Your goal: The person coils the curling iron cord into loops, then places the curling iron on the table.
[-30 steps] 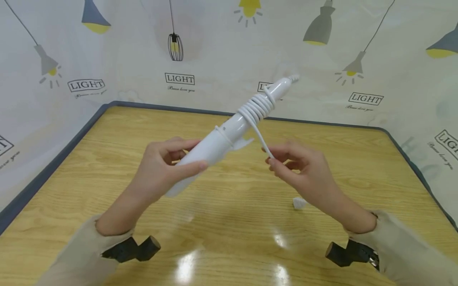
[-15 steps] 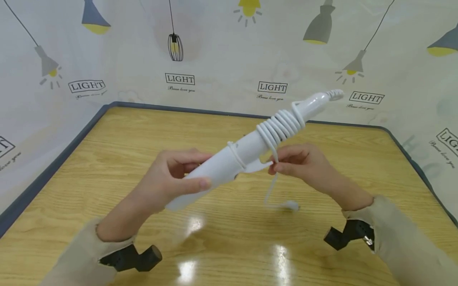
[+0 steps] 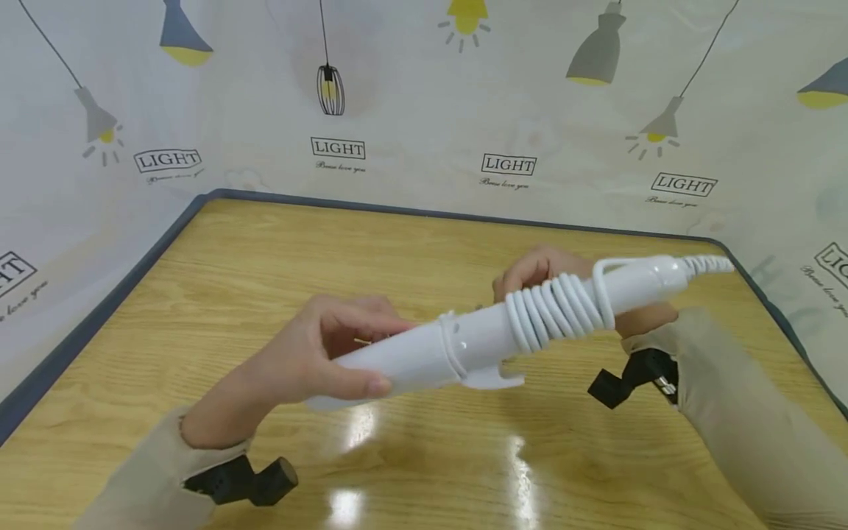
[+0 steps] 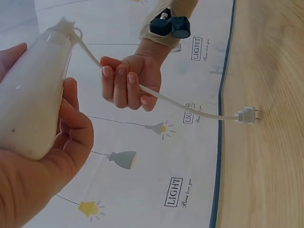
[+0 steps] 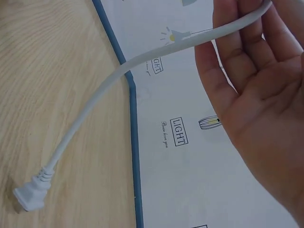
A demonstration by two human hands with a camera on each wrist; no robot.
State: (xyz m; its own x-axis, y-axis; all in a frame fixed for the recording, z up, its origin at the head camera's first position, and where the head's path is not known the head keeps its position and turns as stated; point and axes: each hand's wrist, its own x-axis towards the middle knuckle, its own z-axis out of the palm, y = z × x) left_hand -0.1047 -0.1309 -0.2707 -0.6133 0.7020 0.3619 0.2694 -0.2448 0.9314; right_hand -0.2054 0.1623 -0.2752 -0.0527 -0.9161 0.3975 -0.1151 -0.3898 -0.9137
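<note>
A white curling iron (image 3: 411,361) is held over the table, with the middle of its handle wrapped in several turns of white power cord (image 3: 556,313). My left hand (image 3: 301,357) grips its wide end, thumb along the near side. A small lever sticks out below the body. Beyond the handle is my right hand (image 3: 536,269), partly hidden by it in the head view. In the left wrist view, that hand's curled fingers (image 4: 121,85) hold the cord's free length. The two-pin plug (image 4: 246,115) hangs from the loose end, and shows in the right wrist view too.
Beneath the hands lies a shiny wooden table (image 3: 265,243) with a dark blue edge strip (image 3: 424,213). A pale backdrop (image 3: 424,88) printed with lamps stands at the back and sides. Black wrist cameras (image 3: 241,478) are strapped on both sleeves.
The curling iron has tipped from a steep slant to nearly level, its corded end swinging right and down. My right hand has carried the cord from the near side to behind the handle.
</note>
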